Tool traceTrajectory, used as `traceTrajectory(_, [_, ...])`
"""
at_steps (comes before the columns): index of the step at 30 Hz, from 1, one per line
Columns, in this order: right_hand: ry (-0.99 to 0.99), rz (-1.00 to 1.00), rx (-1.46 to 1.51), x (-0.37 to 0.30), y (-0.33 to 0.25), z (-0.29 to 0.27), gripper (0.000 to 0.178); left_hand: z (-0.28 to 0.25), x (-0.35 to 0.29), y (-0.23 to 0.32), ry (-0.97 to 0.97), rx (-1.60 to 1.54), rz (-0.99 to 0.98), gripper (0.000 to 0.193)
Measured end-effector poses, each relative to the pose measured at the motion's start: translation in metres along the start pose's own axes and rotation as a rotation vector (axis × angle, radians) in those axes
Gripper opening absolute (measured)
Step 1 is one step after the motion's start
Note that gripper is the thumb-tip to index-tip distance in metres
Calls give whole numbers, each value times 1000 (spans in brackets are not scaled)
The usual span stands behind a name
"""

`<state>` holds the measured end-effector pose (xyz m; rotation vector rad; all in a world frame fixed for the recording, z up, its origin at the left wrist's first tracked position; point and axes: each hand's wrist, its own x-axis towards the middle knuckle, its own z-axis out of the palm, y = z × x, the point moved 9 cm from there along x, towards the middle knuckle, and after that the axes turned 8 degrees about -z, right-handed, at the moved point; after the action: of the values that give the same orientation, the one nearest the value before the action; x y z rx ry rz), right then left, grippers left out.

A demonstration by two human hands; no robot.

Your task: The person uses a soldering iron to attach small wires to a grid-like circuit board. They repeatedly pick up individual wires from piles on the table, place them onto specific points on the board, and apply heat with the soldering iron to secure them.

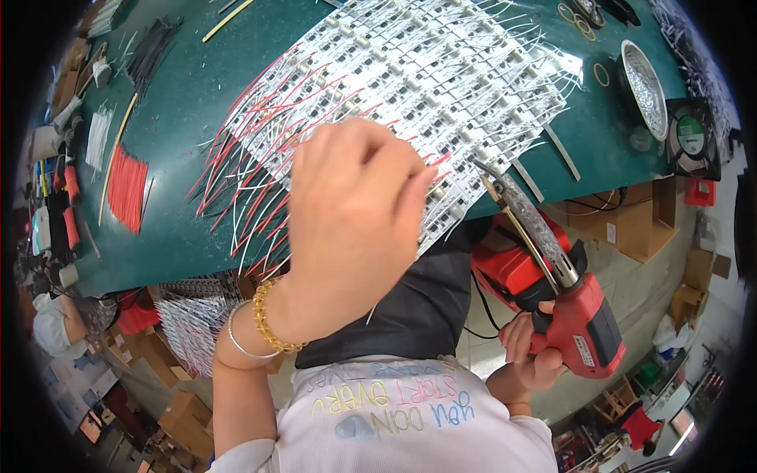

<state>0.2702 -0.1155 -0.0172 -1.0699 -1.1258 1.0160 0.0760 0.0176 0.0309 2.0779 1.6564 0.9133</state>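
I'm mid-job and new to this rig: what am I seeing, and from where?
No machine here: these are a person's two bare hands, seen from above by a wide camera worn on that person's head. The left hand, over a wired panel of white circuit boards, pinches a red wire. The right hand grips a red soldering gun, its tip pointing at the panel. On the green table lie a red wire bundle, a white wire bundle and a black wire bundle.

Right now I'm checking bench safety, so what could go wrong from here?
The tip of the soldering iron is close to the left hand's fingers; if hot, a slip might burn them. Loose wires crowd near the beaded bracelet on that wrist, which might snag them.
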Motion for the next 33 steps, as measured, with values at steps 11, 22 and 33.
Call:
traceTrajectory(11, [59, 56, 61, -18, 7, -23, 73, 1, -4, 20, -144, -91, 25, 7])
traceTrajectory(22, [-76, 135, 83, -25, 8, -22, 76, 20, -11, 11, -124, -28, -3, 13])
traceTrajectory(33, [113, 119, -84, -44, 18, -41, 61, 19, -12, 12, -94, -23, 14, 15])
